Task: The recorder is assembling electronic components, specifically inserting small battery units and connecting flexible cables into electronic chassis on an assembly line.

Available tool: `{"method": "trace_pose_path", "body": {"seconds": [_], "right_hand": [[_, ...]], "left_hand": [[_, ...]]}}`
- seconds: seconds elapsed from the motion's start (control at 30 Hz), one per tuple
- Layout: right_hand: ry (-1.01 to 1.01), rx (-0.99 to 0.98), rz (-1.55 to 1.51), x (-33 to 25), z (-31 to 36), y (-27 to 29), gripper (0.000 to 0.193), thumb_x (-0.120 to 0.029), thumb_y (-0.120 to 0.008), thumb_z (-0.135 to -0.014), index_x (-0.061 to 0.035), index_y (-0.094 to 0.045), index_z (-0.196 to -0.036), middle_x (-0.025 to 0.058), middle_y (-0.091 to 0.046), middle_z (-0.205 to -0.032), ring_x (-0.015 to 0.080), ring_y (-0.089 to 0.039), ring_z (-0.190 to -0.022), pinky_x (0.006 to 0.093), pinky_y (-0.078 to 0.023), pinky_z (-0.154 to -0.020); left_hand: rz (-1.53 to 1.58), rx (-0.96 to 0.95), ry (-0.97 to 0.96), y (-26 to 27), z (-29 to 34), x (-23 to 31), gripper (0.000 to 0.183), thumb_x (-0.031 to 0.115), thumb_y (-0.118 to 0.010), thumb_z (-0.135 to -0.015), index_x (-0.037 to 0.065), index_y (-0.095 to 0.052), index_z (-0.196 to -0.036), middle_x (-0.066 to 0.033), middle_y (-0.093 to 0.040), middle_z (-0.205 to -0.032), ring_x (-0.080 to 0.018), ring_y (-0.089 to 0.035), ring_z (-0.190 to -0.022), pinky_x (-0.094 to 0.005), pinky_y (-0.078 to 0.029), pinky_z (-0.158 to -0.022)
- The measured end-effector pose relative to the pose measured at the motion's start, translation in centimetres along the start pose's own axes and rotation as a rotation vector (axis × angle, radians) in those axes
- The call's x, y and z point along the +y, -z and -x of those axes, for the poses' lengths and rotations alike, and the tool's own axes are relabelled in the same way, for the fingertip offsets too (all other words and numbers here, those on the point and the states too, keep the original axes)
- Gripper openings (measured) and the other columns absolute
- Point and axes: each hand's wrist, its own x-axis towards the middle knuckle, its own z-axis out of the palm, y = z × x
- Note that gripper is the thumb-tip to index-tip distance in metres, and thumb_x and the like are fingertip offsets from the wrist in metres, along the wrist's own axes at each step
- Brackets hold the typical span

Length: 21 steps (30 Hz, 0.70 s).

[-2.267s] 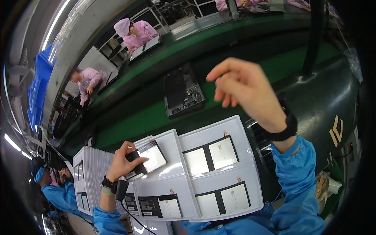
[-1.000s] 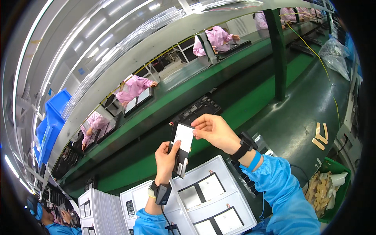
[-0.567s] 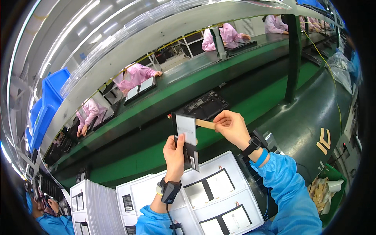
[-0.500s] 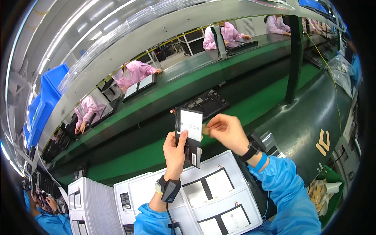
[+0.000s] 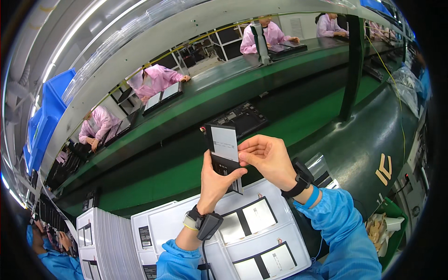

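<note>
Currently the flat battery (image 5: 223, 140) is near the far edge of the white tray (image 5: 256, 245), its long axis pointing roughly forward; the left hand (image 5: 213, 181) holds its nearer half; the right hand (image 5: 270, 159), narrow, is at its right edge, whether gripping I cannot tell.

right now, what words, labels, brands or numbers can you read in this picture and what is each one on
No text is clear enough to quote.
Held-up battery: fine print, too small to read.
White tray, upper battery: faint print, too small to read.
Same tray, lower battery: small print, too small to read.
Black panel, lower left: white print, too small to read.
</note>
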Motion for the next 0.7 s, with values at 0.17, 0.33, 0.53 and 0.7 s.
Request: {"method": "trace_pose_path", "body": {"seconds": [0.17, 0.33, 0.53, 0.7], "right_hand": [[0.056, -0.068, 0.058, 0.3, 0.2, -0.3, 0.018, 0.002, -0.073, -0.092, 0.0061, -0.069, -0.109, 0.0111, -0.074, -0.099, 0.0144, -0.073, -0.091, 0.0264, -0.059, -0.086], [0.241, 0.152, 0.363, 1.2, -1.5, 2.3, 0.013, 0.007, -0.066, -0.089, 0.0054, -0.069, -0.102, 0.0081, -0.073, -0.095, 0.0125, -0.072, -0.089, 0.0263, -0.06, -0.082], [0.331, -0.029, 0.408, -0.2, 2.0, -2.7, 0.016, 0.004, -0.073, -0.085, 0.0052, -0.072, -0.101, 0.0114, -0.076, -0.095, 0.0164, -0.076, -0.083, 0.0268, -0.062, -0.077], [0.328, 0.026, 0.428, 0.5, 1.9, -2.6, 0.01, 0.001, -0.074, -0.085, 0.0036, -0.071, -0.093, 0.0102, -0.075, -0.085, 0.0166, -0.077, -0.078, 0.0274, -0.062, -0.073]], "left_hand": [[0.21, -0.18, 0.164, 0.0, 0.3, -0.9, 0.074, 0.024, -0.086, -0.083, -0.001, -0.047, -0.14, -0.0115, -0.065, -0.121, -0.0171, -0.063, -0.108, -0.0324, -0.049, -0.101], [0.707, -0.146, 0.224, 0.4, -0.2, -1.2, 0.072, 0.028, -0.074, -0.095, -0.003, -0.038, -0.148, -0.0185, -0.058, -0.134, -0.0233, -0.061, -0.12, -0.0365, -0.049, -0.105], [0.486, -0.026, 0.216, 0.4, 0.0, -1.3, 0.066, 0.027, -0.072, -0.097, -0.003, -0.038, -0.145, -0.018, -0.058, -0.134, -0.0246, -0.061, -0.121, -0.0395, -0.048, -0.107], [0.496, -0.051, 0.222, 0.4, -0.1, -1.7, 0.072, 0.027, -0.072, -0.097, -0.004, -0.035, -0.15, -0.0187, -0.056, -0.138, -0.0241, -0.062, -0.121, -0.038, -0.046, -0.108]]}}
